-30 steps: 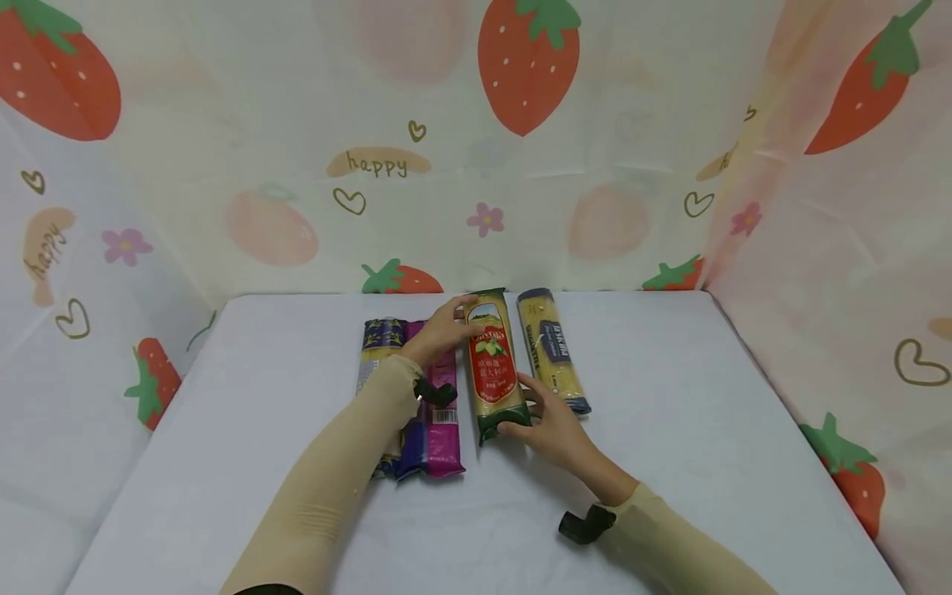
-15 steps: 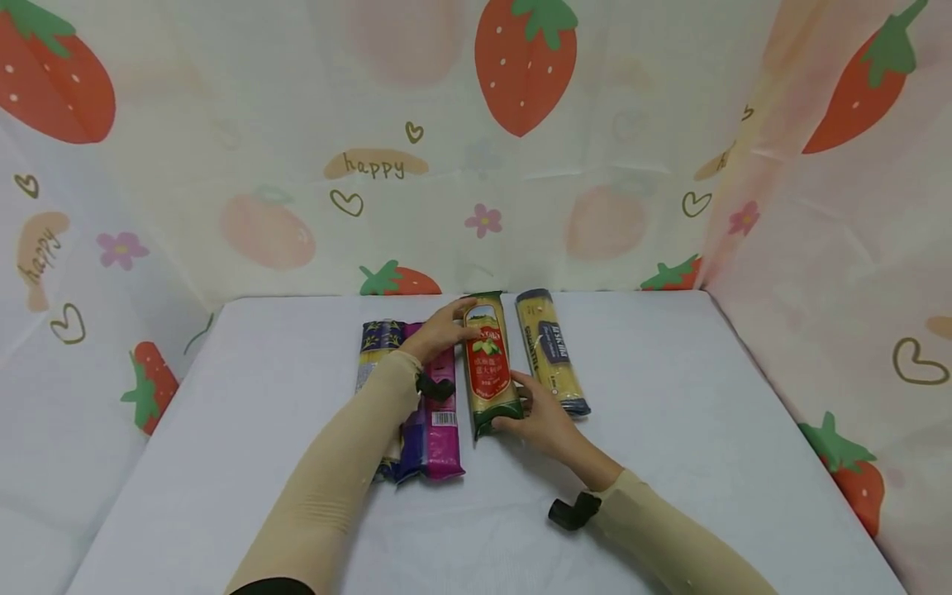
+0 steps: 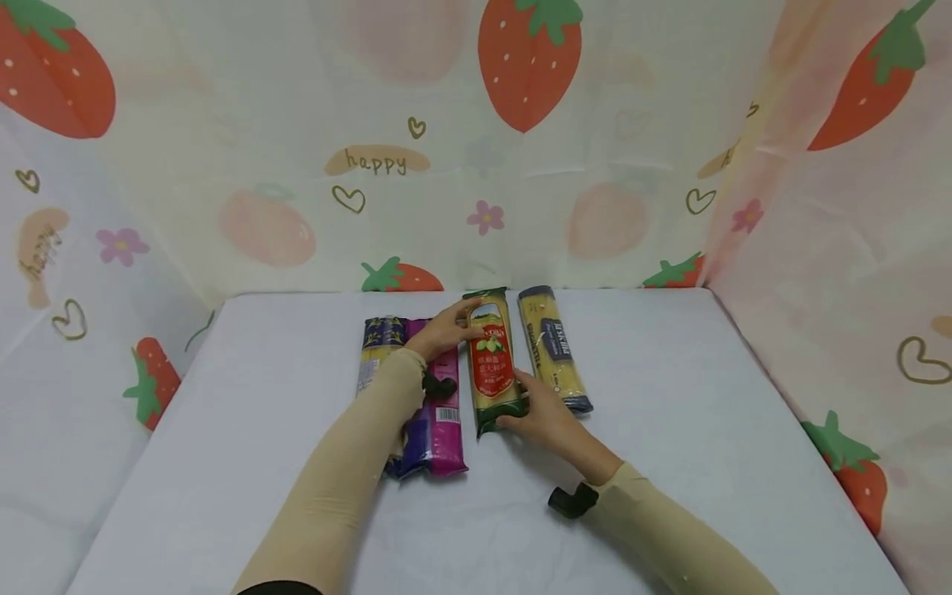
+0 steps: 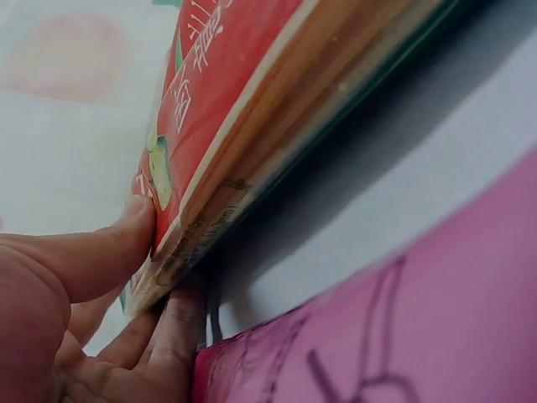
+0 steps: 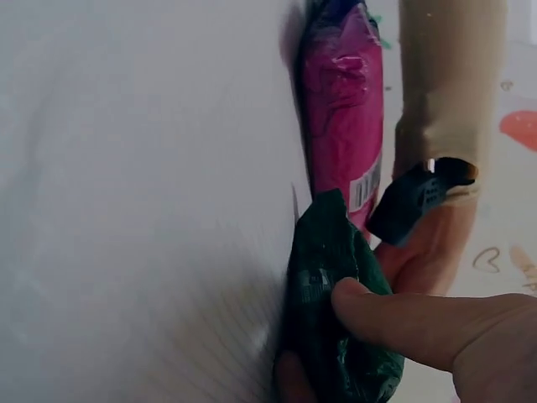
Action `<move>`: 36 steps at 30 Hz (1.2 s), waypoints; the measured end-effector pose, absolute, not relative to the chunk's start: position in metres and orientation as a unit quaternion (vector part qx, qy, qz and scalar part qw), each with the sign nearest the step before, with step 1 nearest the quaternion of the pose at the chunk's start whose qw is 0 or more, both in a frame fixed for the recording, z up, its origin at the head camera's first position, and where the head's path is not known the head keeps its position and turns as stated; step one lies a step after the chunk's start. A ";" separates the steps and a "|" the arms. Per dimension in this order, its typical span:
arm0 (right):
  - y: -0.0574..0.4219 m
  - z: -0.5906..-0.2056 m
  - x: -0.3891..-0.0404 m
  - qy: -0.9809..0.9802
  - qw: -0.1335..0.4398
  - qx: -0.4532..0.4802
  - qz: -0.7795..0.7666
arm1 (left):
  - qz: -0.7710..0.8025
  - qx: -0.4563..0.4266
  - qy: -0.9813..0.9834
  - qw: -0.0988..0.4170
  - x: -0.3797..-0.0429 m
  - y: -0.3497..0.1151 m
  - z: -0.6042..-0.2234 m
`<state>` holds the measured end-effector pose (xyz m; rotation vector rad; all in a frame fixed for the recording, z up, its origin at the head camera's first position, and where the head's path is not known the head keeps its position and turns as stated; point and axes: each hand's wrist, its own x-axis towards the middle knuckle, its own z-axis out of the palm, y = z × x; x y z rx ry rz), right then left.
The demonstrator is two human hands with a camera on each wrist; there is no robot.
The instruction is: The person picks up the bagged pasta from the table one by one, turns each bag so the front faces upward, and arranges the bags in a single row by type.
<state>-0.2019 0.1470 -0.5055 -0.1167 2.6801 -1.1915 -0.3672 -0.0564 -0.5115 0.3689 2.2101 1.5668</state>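
A gold pasta packet with a red label and green ends (image 3: 491, 364) lies between both hands at the middle of the table. My left hand (image 3: 445, 330) grips its far left side; in the left wrist view the thumb (image 4: 109, 248) is on the label and fingers reach under the edge. With my right hand (image 3: 550, 417) I pinch the near green end (image 5: 336, 277), thumb on top. Just left lie a pink and purple packet (image 3: 448, 438) and a blue-ended pasta packet (image 3: 372, 364), both partly hidden by the left arm.
A yellow spaghetti packet with dark blue ends (image 3: 554, 351) lies to the right of the held one, slightly slanted. The white table (image 3: 669, 413) meets printed strawberry cloth walls (image 3: 640, 124) at the back and sides. Each wrist wears a black camera mount (image 3: 573, 501).
The held packet's near end has shifted slightly left and away from me, with my right hand moving along. My left hand keeps about the same place on it.
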 end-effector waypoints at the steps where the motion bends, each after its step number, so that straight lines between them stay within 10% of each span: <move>1: 0.147 -0.506 -0.202 0.912 0.104 -0.044 -0.395 | 0.557 0.135 0.795 0.198 -0.367 -0.056 -0.512; 36: 0.133 -0.484 -0.158 0.915 0.009 -0.190 -0.357 | 0.434 0.225 0.854 0.175 -0.338 -0.108 -0.486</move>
